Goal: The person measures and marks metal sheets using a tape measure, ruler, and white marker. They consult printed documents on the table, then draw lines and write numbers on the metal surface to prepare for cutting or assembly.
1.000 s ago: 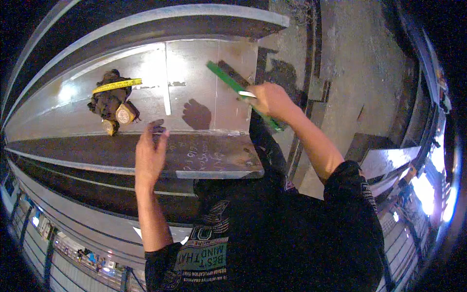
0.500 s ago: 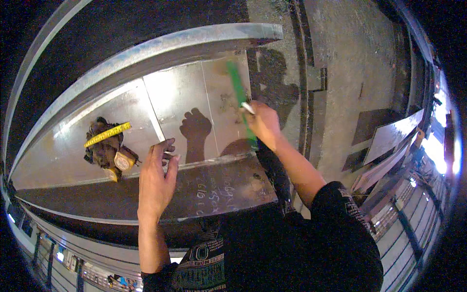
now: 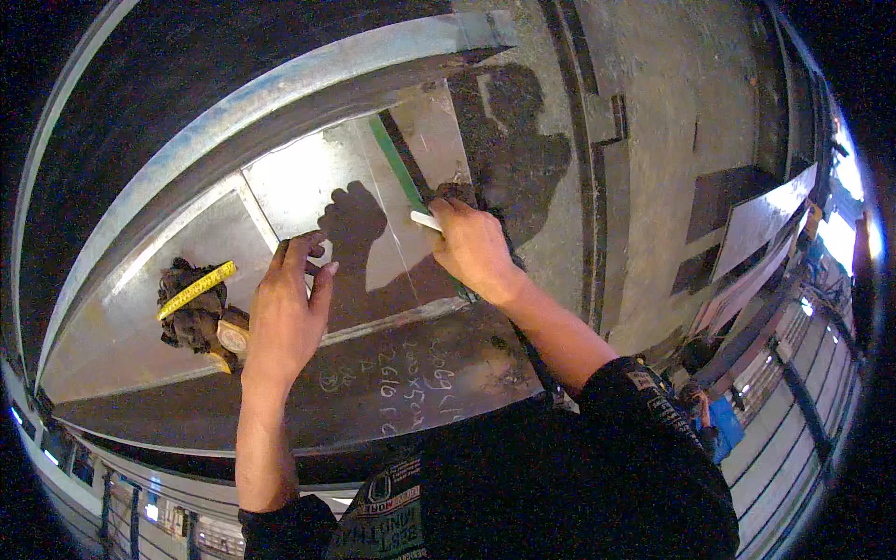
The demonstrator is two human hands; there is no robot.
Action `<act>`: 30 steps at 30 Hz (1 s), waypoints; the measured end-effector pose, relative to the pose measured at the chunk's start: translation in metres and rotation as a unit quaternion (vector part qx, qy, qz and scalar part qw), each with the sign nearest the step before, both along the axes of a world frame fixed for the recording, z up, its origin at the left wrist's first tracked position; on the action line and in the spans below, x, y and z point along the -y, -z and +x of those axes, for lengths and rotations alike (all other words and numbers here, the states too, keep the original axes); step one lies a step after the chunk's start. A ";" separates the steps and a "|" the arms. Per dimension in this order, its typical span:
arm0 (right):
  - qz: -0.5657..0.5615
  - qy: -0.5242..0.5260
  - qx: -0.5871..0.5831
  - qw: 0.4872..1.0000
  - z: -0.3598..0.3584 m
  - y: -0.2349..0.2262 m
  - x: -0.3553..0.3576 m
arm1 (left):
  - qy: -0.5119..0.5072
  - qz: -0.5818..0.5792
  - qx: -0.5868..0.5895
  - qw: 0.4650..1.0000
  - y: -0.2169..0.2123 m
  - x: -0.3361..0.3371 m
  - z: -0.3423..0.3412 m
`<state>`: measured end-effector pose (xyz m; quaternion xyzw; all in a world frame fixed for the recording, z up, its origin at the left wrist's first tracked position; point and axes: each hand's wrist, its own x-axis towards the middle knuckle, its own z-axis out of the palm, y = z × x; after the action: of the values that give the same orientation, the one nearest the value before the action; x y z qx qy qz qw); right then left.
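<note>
across the middle of the view runs a long steel beam (image 3: 280, 103), its bright web plate (image 3: 308, 182) sunk between two flanges, with concrete floor (image 3: 653, 112) past its right end. the near flange (image 3: 448, 373) already carries several chalked markings. on the web's left part, against the near flange, lies a dark glove (image 3: 191, 308) with a yellow tape measure (image 3: 198, 289) draped over it. a green straightedge (image 3: 397, 168) lies across the web near its right end. the left hand (image 3: 285, 313) rests flat at the web's near edge, fingers spread and holding nothing. the right hand (image 3: 471, 247) has its fingers closed on a white chalk stick (image 3: 426, 221), tip at the straightedge's near end. by my reading, a faint line on the web looks begun, and further marking appears left.
</note>
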<state>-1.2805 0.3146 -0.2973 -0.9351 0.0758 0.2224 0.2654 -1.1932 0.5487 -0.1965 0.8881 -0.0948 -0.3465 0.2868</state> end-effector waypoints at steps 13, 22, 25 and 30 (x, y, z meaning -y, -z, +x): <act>-0.113 0.177 -0.143 0.967 -0.031 -0.051 0.139 | 0.030 0.059 -0.003 0.998 0.025 -0.022 0.006; 0.110 0.146 -0.091 0.979 -0.021 -0.039 0.088 | 0.092 0.033 0.101 0.990 0.048 -0.008 0.011; 0.173 0.155 -0.106 0.967 -0.009 -0.028 0.059 | 0.122 0.018 0.148 0.981 0.060 0.004 0.006; 0.157 0.150 -0.167 0.962 0.008 -0.011 0.029 | 0.179 -0.004 0.174 0.968 0.073 0.027 0.001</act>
<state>-1.2730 0.2859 -0.2859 -0.8090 0.2225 0.3426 0.4227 -1.1920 0.5218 -0.2690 0.9022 -0.3017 -0.2322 0.2026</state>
